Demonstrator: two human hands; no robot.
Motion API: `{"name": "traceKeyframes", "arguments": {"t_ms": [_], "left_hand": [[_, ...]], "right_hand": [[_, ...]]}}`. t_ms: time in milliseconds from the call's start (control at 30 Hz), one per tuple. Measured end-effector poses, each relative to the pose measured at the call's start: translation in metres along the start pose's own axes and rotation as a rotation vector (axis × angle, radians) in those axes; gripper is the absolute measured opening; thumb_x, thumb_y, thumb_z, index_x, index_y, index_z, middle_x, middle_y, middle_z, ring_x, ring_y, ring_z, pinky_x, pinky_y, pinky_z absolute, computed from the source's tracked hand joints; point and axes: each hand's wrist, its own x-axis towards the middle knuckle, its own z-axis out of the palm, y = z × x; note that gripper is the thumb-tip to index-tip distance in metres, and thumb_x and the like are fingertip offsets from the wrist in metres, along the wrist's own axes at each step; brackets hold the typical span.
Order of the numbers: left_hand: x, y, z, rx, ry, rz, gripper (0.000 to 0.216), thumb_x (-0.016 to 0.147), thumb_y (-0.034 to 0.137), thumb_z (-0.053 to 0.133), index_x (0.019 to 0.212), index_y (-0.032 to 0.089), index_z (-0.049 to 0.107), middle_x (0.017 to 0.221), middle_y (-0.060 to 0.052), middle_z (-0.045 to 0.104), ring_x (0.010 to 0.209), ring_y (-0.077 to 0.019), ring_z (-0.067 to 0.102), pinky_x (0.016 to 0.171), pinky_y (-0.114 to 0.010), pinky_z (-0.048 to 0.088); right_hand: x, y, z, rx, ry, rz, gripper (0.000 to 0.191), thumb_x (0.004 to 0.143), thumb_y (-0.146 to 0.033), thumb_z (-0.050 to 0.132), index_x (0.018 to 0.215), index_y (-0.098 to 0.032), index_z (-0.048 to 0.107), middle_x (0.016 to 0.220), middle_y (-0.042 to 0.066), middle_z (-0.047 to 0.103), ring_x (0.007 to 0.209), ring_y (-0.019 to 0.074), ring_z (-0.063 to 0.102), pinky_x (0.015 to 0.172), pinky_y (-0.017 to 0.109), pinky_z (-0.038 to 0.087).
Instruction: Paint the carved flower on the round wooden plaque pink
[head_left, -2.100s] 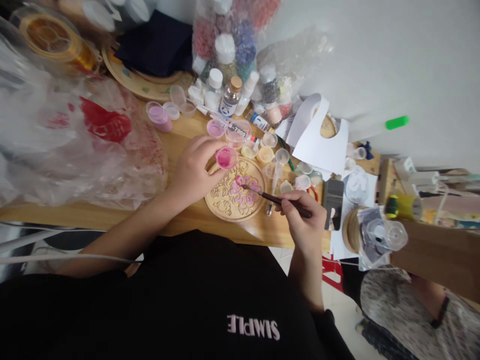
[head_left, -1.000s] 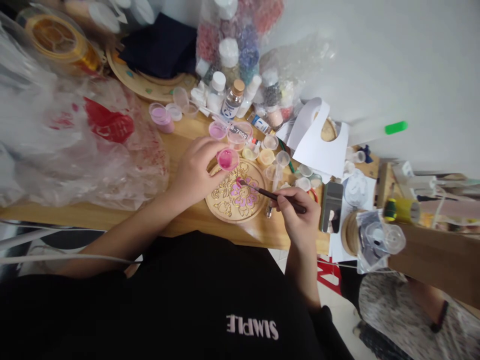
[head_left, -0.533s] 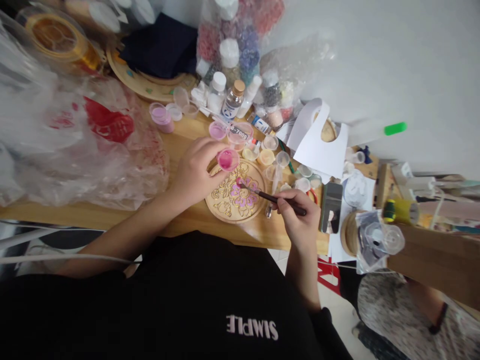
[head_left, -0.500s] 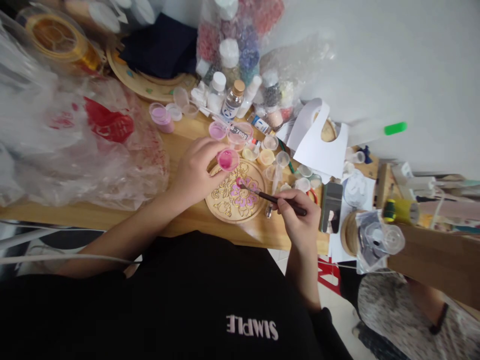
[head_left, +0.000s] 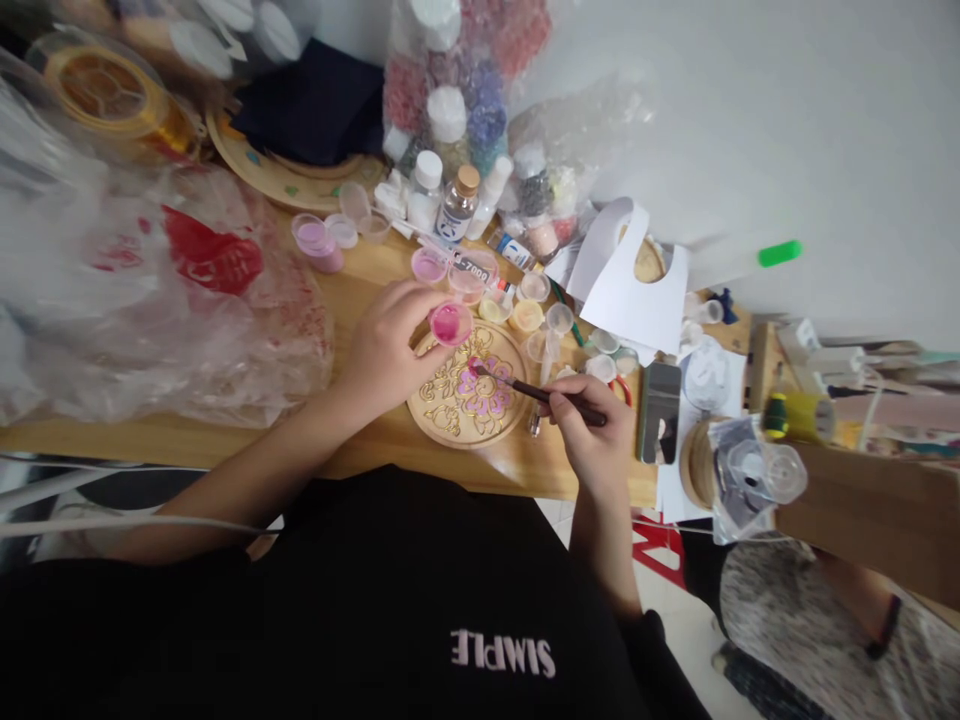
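A round wooden disc [head_left: 450, 432] lies on the table in front of me, covered with gold raised outlines of flowers and leaves. Some petals of its large flower are filled with lilac, and a spot near its upper left is deeper pink. My left hand [head_left: 386, 345] holds a small clear cup of pink paint [head_left: 451, 323] by its side, over the disc's upper edge. In my right hand [head_left: 589, 425] is a dark-handled paintbrush [head_left: 551, 394], its tip at the pink spot on the flower.
Small cups of lilac [head_left: 429, 264] and yellow paint [head_left: 527, 316] stand behind the disc, near a glue tube [head_left: 469, 266] and several bottles [head_left: 457, 205]. Plastic bags [head_left: 225, 340] cover the left side. A phone [head_left: 660, 410] lies at the right; another person [head_left: 802, 610] is beyond it.
The view has shifted slightly. The brush tip stays at the pink spot on the flower, and the left hand still holds the pink cup in the same place.
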Motion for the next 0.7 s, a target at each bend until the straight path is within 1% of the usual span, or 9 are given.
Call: {"name": "traceKeyframes", "arguments": {"t_ms": [200,333,533,700], "left_hand": [[0.0008,-0.0004,-0.0002,0.013,-0.004,-0.018,0.022,0.092,0.024,0.072,0.114,0.024,0.071,0.117,-0.007,0.077,0.113,-0.0283,0.071,0.102,-0.046,0.061],[0.0006,-0.0006,0.0005,0.011,0.010,-0.005,0.023,0.091,0.023,0.072,0.114,0.024,0.070,0.116,-0.006,0.077,0.112,-0.0282,0.071,0.101,-0.046,0.062],[0.0007,-0.0010,0.0004,0.012,0.003,-0.007,0.026,0.090,0.021,0.072,0.116,0.025,0.071,0.116,-0.006,0.077,0.112,-0.0286,0.071,0.101,-0.046,0.062],[0.0008,-0.0023,0.0011,0.003,0.017,0.014,0.024,0.092,0.022,0.072,0.115,0.024,0.071,0.115,-0.006,0.076,0.111,-0.0287,0.071,0.101,-0.046,0.062]], "right_hand": [[0.0012,0.0027,-0.0005,0.018,0.001,0.007,0.005,0.079,-0.025,0.071,0.077,-0.023,0.076,0.061,-0.004,0.069,0.050,0.0123,0.063,0.048,0.024,0.049],[0.0020,0.0027,-0.0001,0.021,0.004,0.002,0.006,0.079,-0.025,0.071,0.077,-0.024,0.077,0.062,-0.003,0.071,0.051,0.0125,0.064,0.048,0.025,0.049],[0.0021,0.0020,0.0005,0.005,-0.007,0.008,0.005,0.079,-0.026,0.071,0.077,-0.024,0.075,0.061,-0.004,0.069,0.049,0.0116,0.062,0.048,0.024,0.048],[0.0020,-0.0003,-0.0002,-0.002,-0.022,-0.003,0.005,0.078,-0.026,0.070,0.076,-0.024,0.074,0.059,-0.004,0.068,0.049,0.0123,0.063,0.048,0.025,0.049]]}}
